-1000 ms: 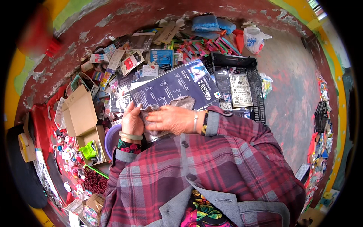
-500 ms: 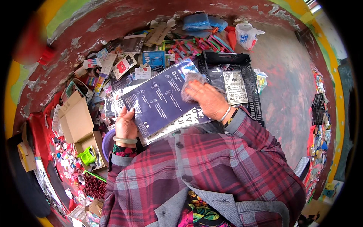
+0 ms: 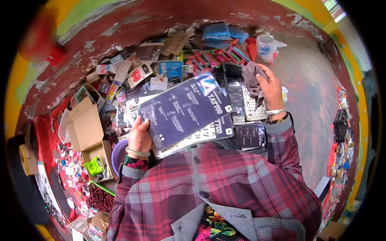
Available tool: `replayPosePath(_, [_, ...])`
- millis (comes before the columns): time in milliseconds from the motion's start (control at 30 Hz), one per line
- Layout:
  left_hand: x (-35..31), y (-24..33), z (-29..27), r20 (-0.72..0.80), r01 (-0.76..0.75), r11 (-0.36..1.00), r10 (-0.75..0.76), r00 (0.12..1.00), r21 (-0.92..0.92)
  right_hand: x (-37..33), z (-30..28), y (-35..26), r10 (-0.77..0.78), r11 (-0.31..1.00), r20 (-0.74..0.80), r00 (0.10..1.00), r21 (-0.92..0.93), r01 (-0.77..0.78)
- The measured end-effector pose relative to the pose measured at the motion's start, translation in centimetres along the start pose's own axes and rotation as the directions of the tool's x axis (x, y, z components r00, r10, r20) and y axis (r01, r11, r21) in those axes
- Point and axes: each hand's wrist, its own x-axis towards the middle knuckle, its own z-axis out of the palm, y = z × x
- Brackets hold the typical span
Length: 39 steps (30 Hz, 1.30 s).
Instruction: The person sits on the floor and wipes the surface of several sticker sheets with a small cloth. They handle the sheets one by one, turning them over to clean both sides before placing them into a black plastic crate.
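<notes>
My left hand (image 3: 140, 136) is closed on the lower left edge of a flat, dark blue sheet packet (image 3: 183, 114) with a glossy plastic sleeve, thumb on top. Beneath it lies a second packet (image 3: 201, 134), white with black lettering; whether the hand grips that too, I cannot tell. To the right, my right hand (image 3: 270, 90) is closed on a crumpled grey-purple rag (image 3: 252, 80), which hangs down apart from the packet. Under the rag stands a black plastic crate (image 3: 232, 69) holding white and dark printed sheets. Another dark packet (image 3: 249, 135) lies by the crate's near side.
Beyond the packets, carded goods, boxes and bright pink-green pieces (image 3: 219, 57) are heaped against the wall. An open cardboard box (image 3: 86, 124) and a purple basin (image 3: 119, 154) stand at the left. A white plastic bag (image 3: 268, 48) sits on the floor (image 3: 311, 100) at far right.
My right hand has lifted the rag off the dark blue packet and moved right, above the crate. The left hand still holds the packet. The view has shifted slightly.
</notes>
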Motion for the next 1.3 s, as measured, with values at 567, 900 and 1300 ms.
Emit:
replayPosePath(567, [0.2, -0.6, -0.1, 0.008, -0.066, 0.987, 0.068, 0.998, -0.147, -4.0, 24.0, -2.9, -0.218, 0.934, 0.604, 0.766, -0.098, 0.343])
replayPosePath(900, [-0.1, -1.4, 0.8, 0.126, -0.065, 0.991, 0.079, 0.989, -0.118, -3.9, 25.9, -3.8, -0.229, 0.958, 0.486, 0.844, -0.041, 0.283])
replayPosePath(1300, [-0.5, -0.8, 1.4, 0.161, -0.034, 0.990, 0.056, 0.985, -0.134, -0.8, 22.2, -2.6, -0.250, 0.959, 0.419, 0.873, -0.019, 0.283])
